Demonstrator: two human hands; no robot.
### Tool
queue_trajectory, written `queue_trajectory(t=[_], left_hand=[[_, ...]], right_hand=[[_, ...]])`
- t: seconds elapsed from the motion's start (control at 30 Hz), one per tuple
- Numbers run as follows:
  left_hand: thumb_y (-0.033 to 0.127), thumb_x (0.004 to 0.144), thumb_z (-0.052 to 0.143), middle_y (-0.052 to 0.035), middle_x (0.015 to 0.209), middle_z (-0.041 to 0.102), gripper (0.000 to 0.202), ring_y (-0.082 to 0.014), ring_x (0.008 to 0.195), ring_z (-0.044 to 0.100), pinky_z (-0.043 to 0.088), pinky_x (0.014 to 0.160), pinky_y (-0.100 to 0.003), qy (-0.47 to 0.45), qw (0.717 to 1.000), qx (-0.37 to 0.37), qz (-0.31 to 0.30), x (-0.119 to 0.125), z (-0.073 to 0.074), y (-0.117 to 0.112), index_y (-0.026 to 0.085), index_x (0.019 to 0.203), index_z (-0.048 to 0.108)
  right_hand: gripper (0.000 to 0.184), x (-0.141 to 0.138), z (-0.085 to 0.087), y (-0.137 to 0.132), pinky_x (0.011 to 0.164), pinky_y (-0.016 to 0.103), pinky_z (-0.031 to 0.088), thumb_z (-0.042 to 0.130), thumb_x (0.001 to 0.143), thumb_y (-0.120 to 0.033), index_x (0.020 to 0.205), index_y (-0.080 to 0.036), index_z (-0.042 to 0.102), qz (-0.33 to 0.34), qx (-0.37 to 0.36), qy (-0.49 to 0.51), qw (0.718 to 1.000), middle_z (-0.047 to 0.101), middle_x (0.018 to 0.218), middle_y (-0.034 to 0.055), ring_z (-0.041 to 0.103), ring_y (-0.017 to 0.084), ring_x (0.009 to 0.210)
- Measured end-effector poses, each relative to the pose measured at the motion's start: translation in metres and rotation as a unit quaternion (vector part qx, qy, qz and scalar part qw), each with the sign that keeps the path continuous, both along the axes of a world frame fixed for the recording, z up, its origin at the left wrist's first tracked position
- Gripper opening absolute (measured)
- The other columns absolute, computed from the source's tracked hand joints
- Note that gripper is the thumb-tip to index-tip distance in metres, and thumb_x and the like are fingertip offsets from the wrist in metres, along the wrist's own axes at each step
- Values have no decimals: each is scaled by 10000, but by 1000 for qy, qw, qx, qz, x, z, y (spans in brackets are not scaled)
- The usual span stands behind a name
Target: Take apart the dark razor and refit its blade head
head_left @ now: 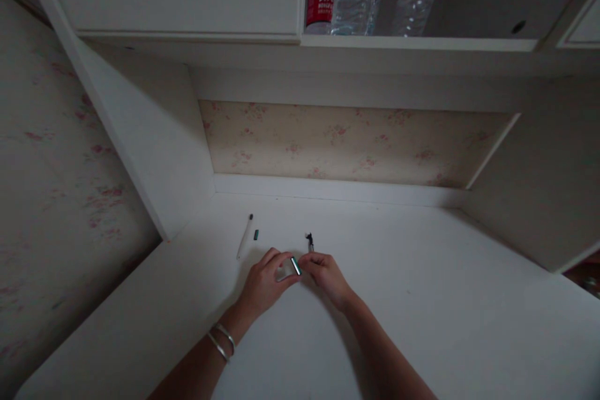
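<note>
Between the thumb and fingers of my left hand (266, 281) is a small rectangular razor cartridge (295, 265), pale and shiny on its face with a teal edge. My right hand (325, 272) has its fingertips pinched together at the cartridge's right edge. Just beyond the right fingers is a slim razor handle (310, 241) with a black head and silvery stem, its near end hidden by the hand. A small dark teal piece (255, 235) lies on the table further left. Beside it rests a thin white stick (244, 236) with a black tip.
The white desk (412, 325) runs back to a floral panel (337, 140) between side walls. Overhead, a shelf (422, 44) holds several plastic bottles (359, 0), next to a white cabinet front (187, 9). Floral wallpaper (70, 181) covers the left wall.
</note>
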State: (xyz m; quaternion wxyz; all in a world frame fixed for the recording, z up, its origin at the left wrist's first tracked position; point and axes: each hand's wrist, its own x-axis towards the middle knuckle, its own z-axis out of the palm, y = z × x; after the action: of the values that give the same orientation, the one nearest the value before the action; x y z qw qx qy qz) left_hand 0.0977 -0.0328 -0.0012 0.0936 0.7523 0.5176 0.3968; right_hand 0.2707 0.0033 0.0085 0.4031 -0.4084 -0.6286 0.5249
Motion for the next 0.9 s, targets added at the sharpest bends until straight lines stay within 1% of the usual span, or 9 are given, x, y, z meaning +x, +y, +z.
queue_trajectory(t=[0.13,0.23,0.33,0.5,0.67,0.77,0.9], left_hand=[[410,755,670,-22,909,577,390,-135,687,574,488,613,-247,8,1000,-6,-8,0,1,-1,260,1105,585],[422,757,665,-24,916,581,408,-138,698,578,497,632,-250,13,1000,-4,-9,-1,0,-2,265,1124,584],[419,776,645,-28,918,584,397,-140,722,585,501,665,-250,9,1000,10,-17,-1,-2,-1,262,1136,586],[353,880,523,-30,855,571,257,-119,729,571,477,667,-216,12,998,23,-54,-2,-5,2,244,1082,638],[327,898,496,-28,840,574,238,-111,727,567,470,681,-216,-1,997,13,-75,-3,-3,2,248,1043,667],[317,891,504,-32,836,586,223,-116,722,570,475,673,-218,-21,997,11,-75,-3,1,1,249,1010,681],[289,875,528,-47,875,626,198,-136,781,593,495,706,-234,-90,994,19,-61,-2,7,0,232,983,685]], right_hand=[[191,7,3,2,490,216,283,571,722,-293,707,-139,682,10,-19,2,1000,515,550,-18,375,95,491],[199,11,5,3,477,214,260,575,723,-305,725,-139,684,12,-30,2,999,502,543,-23,341,87,473],[192,13,7,1,476,216,255,590,712,-303,710,-137,687,29,-41,-2,999,501,532,-25,336,87,469],[183,12,12,-4,487,218,265,602,705,-293,676,-135,689,64,-52,-7,997,519,538,-17,358,91,481],[187,13,12,-4,479,219,243,618,702,-309,679,-137,688,71,-58,-10,996,475,517,-32,320,83,470],[260,14,11,-1,448,222,214,612,725,-389,694,-138,672,62,-66,-10,996,419,490,-45,291,83,448],[393,12,5,5,396,220,179,461,819,-507,792,-149,622,9,-59,-16,998,343,485,-65,258,88,409]])
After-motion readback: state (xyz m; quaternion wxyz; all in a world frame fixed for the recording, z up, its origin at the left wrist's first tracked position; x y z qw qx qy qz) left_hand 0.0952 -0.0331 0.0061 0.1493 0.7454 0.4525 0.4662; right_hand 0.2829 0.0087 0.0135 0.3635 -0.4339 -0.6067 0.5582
